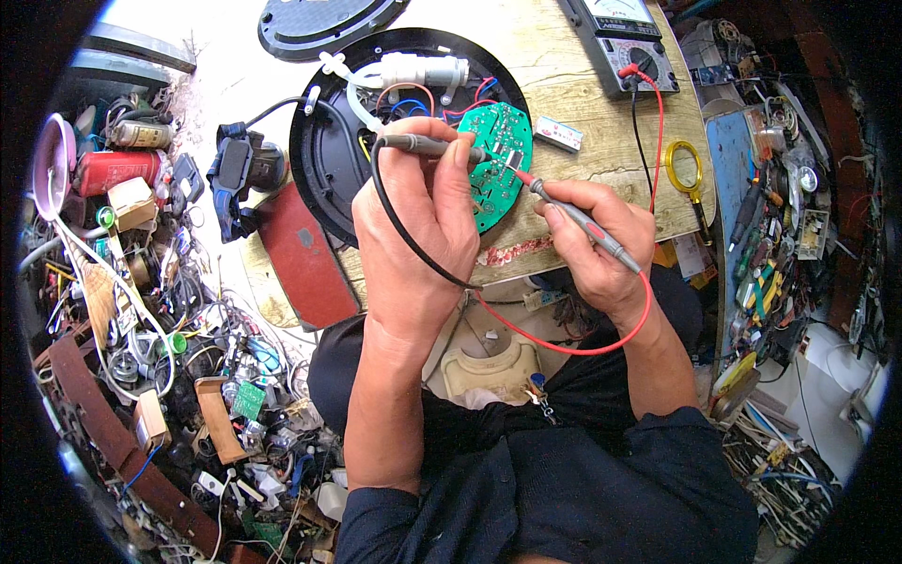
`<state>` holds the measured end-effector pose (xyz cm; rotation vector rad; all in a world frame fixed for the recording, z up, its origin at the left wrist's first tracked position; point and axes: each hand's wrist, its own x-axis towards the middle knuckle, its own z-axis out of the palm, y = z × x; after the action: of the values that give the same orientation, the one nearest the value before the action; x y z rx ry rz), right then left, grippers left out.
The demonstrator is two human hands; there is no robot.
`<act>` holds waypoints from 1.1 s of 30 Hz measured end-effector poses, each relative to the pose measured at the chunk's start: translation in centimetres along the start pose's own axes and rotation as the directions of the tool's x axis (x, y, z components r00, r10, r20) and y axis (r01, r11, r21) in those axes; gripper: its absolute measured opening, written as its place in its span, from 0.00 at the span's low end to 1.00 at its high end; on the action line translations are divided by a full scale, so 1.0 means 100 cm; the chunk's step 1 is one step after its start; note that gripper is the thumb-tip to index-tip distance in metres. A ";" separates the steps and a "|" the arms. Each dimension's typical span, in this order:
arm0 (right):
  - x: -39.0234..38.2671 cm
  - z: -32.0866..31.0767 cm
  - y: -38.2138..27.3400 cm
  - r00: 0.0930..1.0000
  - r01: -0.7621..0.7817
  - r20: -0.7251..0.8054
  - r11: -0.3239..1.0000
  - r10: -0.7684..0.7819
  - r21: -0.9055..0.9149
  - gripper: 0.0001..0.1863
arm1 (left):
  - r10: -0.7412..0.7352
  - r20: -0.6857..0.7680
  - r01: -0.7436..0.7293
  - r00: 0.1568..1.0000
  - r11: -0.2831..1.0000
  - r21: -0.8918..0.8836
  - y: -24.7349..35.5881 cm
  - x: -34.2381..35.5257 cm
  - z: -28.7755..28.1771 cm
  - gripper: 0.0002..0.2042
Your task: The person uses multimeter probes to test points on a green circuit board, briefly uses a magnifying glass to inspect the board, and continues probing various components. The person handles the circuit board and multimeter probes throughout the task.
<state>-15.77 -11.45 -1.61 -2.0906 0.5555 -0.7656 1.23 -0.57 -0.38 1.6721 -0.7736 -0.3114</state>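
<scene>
My left hand (418, 207) is closed round a grey test probe (413, 144) with a black lead, its tip over the green circuit board (489, 188). Between the fingers of my right hand (601, 235) is a grey and red test probe (587, 224), its red end pointing at the chip area of the same board. Whether either tip touches the board is too small to tell. The board leans at the right side of a round black housing (324, 179), which also holds a white pump-like cylinder (413, 70), tubing and coloured wires.
An analog multimeter (639, 61) stands at the far right of the wooden table (601, 132), leads plugged in. Near it lie a yellow magnifying glass (683, 166) and a small white box (558, 133). A black lid (324, 23) and a red-brown plate (305, 254) lie around the housing. Scrap parts crowd both sides.
</scene>
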 end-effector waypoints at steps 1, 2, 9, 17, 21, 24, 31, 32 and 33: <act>0.000 0.000 0.001 1.000 -0.001 -0.002 1.000 0.001 0.006 0.12 | -0.001 0.000 0.001 1.000 1.000 -0.003 0.001 0.000 0.000 0.05; 0.000 0.001 0.001 1.000 -0.002 -0.004 1.000 0.002 0.012 0.12 | -0.003 -0.001 0.003 1.000 1.000 -0.005 0.001 0.000 0.000 0.05; 0.000 0.001 0.000 1.000 -0.023 0.005 1.000 0.023 0.020 0.12 | -0.004 0.001 0.004 1.000 1.000 -0.003 0.002 0.000 -0.001 0.05; 0.005 -0.005 -0.005 0.999 0.017 0.038 0.999 -0.015 -0.039 0.14 | -0.039 0.019 0.038 0.999 0.998 0.052 0.009 0.001 -0.003 0.05; 0.008 -0.005 -0.011 1.000 -0.009 0.028 1.000 0.009 0.011 0.12 | -0.042 0.020 0.041 0.999 0.999 0.024 0.006 -0.001 -0.002 0.05; 0.008 -0.005 -0.010 1.000 0.015 0.026 1.000 -0.016 0.009 0.13 | -0.081 0.050 0.079 0.995 0.996 0.047 0.012 0.000 -0.003 0.06; 0.009 -0.007 -0.011 0.998 0.025 0.051 1.000 -0.025 0.001 0.12 | -0.078 0.071 0.074 0.994 0.995 0.062 0.014 0.000 -0.005 0.07; 0.008 -0.008 -0.013 0.998 0.009 0.062 1.000 -0.010 0.002 0.12 | -0.088 0.064 0.084 0.994 0.995 0.055 0.015 0.000 -0.005 0.07; 0.007 -0.008 -0.013 0.998 0.002 0.063 1.000 -0.002 0.005 0.12 | -0.054 0.059 0.050 0.997 0.997 0.061 0.009 -0.001 -0.004 0.07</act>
<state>-15.64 -11.59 0.01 -2.1030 0.5164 -0.6989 1.13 -0.23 0.54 1.7475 -0.7921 -0.3805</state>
